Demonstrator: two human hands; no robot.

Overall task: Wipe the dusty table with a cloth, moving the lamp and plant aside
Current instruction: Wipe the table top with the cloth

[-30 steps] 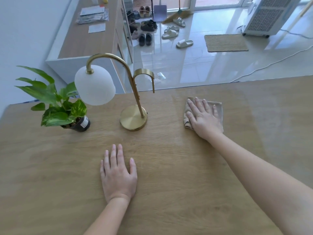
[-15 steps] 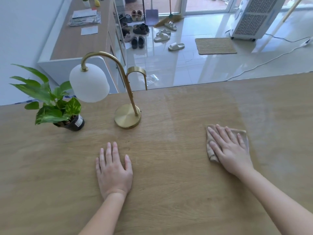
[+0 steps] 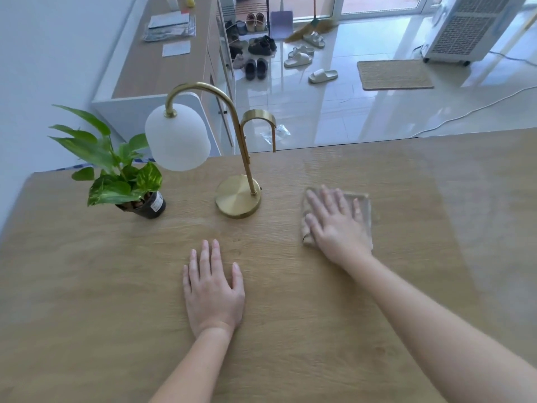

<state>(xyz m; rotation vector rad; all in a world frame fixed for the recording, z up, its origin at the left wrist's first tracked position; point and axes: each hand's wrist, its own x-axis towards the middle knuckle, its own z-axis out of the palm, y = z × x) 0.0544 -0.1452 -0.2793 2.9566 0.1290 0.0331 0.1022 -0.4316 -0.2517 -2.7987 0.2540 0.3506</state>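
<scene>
Two hands lay on the counter (image 3: 87,315). Nearest, the left hand (image 3: 213,289) rested palm down on bare wood, fingers straight and close together, holding nothing. Farther out, the right hand (image 3: 337,225) pressed flat on the folded cloth (image 3: 365,209), fingers straight and slightly spread, not curled round it. Held by pressure alone, the cloth could probably slip or bunch on a fast stroke.

The cloth lay near the brass base of the lamp (image 3: 236,196), to its right and apart from it. A leftward sweep could strike that base. The lamp looked top-heavy, its white shade hanging out over the leaves of the plant (image 3: 122,175), so a knock might tip it onto the plant. The plant stood in a small dark pot left of the lamp and would likely slide or topple easily.

Both stood toward the far edge, with hard tiled floor (image 3: 334,112) beyond, so a shove away from the person risked a fall. Neither had been moved aside, so dust under them would be missed. The paler area at the right looked unwiped.
</scene>
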